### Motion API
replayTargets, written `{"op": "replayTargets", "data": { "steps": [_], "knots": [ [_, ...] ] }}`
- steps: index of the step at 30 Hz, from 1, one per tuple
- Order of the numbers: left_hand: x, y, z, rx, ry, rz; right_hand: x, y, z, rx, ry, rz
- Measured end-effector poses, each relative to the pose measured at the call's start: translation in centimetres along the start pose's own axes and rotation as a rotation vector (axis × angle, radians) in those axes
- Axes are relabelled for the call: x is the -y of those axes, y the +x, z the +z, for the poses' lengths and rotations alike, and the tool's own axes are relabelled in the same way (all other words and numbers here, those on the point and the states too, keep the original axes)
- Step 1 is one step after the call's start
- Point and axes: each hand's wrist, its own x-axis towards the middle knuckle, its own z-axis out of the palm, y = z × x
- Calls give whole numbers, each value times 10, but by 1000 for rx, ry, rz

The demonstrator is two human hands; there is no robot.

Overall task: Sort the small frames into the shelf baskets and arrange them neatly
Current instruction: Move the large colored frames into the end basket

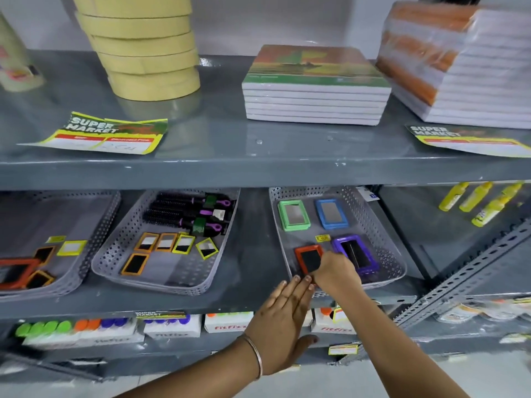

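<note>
The right hand (334,272) pinches the near edge of the small red-orange rectangular plastic frame (309,261), lying lengthwise front-left in the perforated grey plastic basket (373,208), while the flat, empty left hand (283,317) rests just beside the rim.

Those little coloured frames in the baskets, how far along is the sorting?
Partly done. In the right basket, the green frame, blue frame and purple frame lie in tidy rows. In hand: the right hand is on the red frame, while the left hand rests flat at the shelf edge. Left: the small orange and yellow frames in the middle basket and left basket look loosely scattered.
</note>
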Motion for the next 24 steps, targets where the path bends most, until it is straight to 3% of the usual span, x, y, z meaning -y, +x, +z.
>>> {"op": "replayTargets", "data": {
  "steps": [11,15,20,24],
  "knots": [
    [11,-7,-1,-39,-3,-21,1,3,-3,6,-90,-3],
    [38,-16,-8,-46,3,-64,15,-7,-8,-125,-12,-19],
    [92,-40,-29,-58,-12,-202,69,-32,-3,-380,18,-290],
    [143,-79,-41,-75,-5,-329,128,-50,17,-401,92,-500]
  ]
}}
